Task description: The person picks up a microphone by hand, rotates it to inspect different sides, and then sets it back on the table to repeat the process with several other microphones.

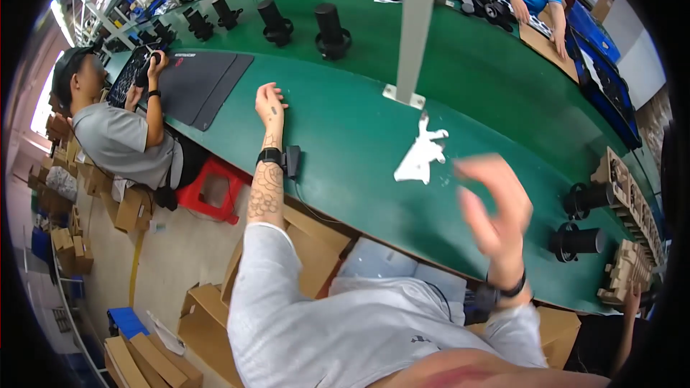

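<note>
My left hand [271, 104] rests on the green worktable [338, 129] with its fingers loosely bent and apart, and nothing shows in it. A black strap with a small box-shaped device [292, 162] and a thin cable is on that wrist. Motion smears my right hand [499, 205], raised over the table's near side. Its thumb and fingers stand apart in a C shape with nothing between them. Just beyond it to the left lies a crumpled white piece [417, 158], like a cloth or glove, touched by neither hand.
A grey post [418, 29] rises from the table beyond the white piece. Black cylindrical parts [330, 32] stand along the far side, others [578, 239] at the right beside cardboard pulp trays [627, 273]. Dark mats [201, 86] lie at left. Co-workers [122, 129] sit nearby; cardboard boxes [208, 323] stand below.
</note>
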A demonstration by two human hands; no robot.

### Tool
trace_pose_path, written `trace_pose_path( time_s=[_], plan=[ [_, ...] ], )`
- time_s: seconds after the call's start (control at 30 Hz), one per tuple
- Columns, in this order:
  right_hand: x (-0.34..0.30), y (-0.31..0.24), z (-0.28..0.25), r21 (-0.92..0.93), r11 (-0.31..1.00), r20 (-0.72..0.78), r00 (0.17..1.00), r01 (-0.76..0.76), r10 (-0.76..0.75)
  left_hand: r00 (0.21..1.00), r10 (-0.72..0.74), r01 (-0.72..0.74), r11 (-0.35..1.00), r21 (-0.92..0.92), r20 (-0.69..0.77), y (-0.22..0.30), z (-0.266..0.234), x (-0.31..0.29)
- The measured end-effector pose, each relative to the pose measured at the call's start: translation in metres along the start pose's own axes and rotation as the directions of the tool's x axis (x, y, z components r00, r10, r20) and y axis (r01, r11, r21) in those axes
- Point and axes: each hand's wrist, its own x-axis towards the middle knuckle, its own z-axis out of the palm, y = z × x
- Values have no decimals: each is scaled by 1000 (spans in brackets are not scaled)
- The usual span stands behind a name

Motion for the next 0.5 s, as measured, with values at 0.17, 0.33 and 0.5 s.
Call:
trace_pose_path(
  time_s=[0.17,0.33,0.5],
  plan=[
    [194,73,133,-314,945,130,990,95,-56,999,-15,5,978,208,47,-8,23,46],
    [287,179,249,-647,763,106,991,4,84,974,75,-171,866,469,216,-19,33,54],
    [350,219,287,-721,692,321,898,26,300,976,31,-141,840,523,214,-4,36,44]
  ],
)
